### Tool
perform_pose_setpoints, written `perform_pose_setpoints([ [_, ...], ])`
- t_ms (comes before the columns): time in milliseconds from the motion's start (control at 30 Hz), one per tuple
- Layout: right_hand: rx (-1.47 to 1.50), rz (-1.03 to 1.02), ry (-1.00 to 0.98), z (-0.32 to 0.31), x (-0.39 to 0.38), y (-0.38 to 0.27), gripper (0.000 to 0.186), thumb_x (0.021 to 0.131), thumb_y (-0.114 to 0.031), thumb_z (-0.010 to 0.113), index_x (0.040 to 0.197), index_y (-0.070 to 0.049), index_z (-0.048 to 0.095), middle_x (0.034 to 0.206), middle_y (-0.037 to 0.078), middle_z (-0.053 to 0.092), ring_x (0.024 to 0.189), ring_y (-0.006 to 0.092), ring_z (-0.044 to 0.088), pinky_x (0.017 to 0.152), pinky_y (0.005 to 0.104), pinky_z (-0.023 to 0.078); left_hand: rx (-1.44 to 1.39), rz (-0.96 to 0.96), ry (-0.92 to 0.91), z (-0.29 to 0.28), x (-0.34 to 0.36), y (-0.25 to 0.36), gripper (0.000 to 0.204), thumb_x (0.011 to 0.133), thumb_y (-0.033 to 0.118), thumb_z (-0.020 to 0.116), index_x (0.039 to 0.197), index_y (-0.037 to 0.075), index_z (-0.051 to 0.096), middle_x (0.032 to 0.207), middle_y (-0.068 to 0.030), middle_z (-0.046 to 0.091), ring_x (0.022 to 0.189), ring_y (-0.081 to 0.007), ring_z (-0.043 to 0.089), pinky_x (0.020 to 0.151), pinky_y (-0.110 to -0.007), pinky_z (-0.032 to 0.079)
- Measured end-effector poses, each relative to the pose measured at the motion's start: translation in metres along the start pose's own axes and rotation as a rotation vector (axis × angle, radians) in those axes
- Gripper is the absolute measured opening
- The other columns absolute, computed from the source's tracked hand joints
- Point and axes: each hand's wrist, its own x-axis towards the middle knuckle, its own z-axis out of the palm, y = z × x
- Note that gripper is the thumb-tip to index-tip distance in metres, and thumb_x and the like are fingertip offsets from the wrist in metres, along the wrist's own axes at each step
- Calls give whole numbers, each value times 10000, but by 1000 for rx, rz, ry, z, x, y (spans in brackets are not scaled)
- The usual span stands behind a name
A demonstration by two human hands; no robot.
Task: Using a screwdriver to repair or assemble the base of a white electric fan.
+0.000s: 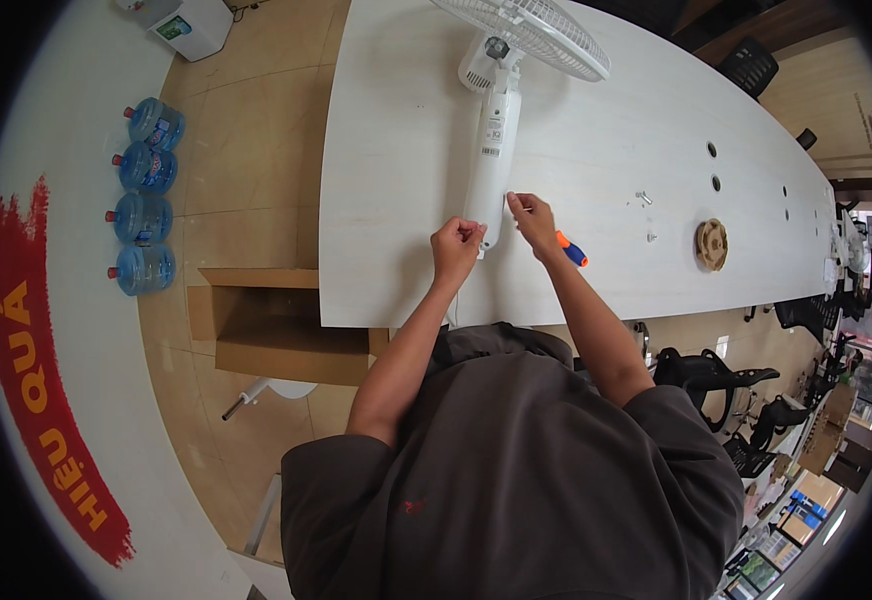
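Note:
A white electric fan (pixel 496 135) lies on the white table, its caged head at the far side and its column pointing toward me. My left hand (pixel 456 250) is closed in a pinch at the column's near end, fingertips against it. What the pinch holds, if anything, is hidden. Just right of the column, my right hand (pixel 534 222) has thumb and fingers pressed together; anything between them is too small to make out. Beside my right wrist rests an orange-and-blue screwdriver handle (pixel 574 250), partly covered by the wrist.
Small metal pieces (pixel 644 198) and a round brown piece (pixel 712 245) are on the table (pixel 396 120) to the right. An open cardboard box (pixel 276 330) stands at the near left edge. Several blue water bottles (pixel 144 218) line the left wall. Black chairs (pixel 701 375) stand at the right.

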Motion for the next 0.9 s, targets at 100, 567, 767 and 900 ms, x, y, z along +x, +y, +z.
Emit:
perform_pose_setpoints([
  [100, -794, -447, 455, -28, -16, 13, 418, 845, -317, 709, 1125, -17, 628, 1030, 173, 620, 969, 335, 593, 811, 434, 500, 119, 61, 38, -6, 7, -14, 166, 820, 91, 748, 800, -22, 628, 642, -63, 634, 538, -98, 568, 507, -262, 468],
  [567, -906, -330, 440, -95, -52, 87, 371, 849, -134, 678, 1204, -81, 582, 1089, 156, 592, 929, 357, 598, 767, 450, 510, 653, 452, -241, -11, -2, -14, 468, 707, -19, 753, 1125, 40, 550, 1035, -119, 593, 969, -292, 597, 821, -384, 501],
  [767, -591, -642, 355, -69, -138, 31, 313, 804, -107, 731, 1076, -8, 613, 903, 170, 638, 782, 328, 646, 693, 397, 521, 699, 520, -269, -2, -11, -24, 597, 692, -11, 759, 1229, 54, 504, 1185, -124, 512, 1095, -338, 524, 913, -410, 476],
  [900, -574, -663, 346, -51, -168, 6, 246, 775, -102, 759, 975, -3, 655, 852, 153, 633, 697, 283, 632, 609, 350, 510, 680, 573, -280, 7, -8, -26, 604, 691, 4, 765, 1239, 51, 514, 1167, -120, 527, 1094, -334, 528, 921, -409, 474],
])
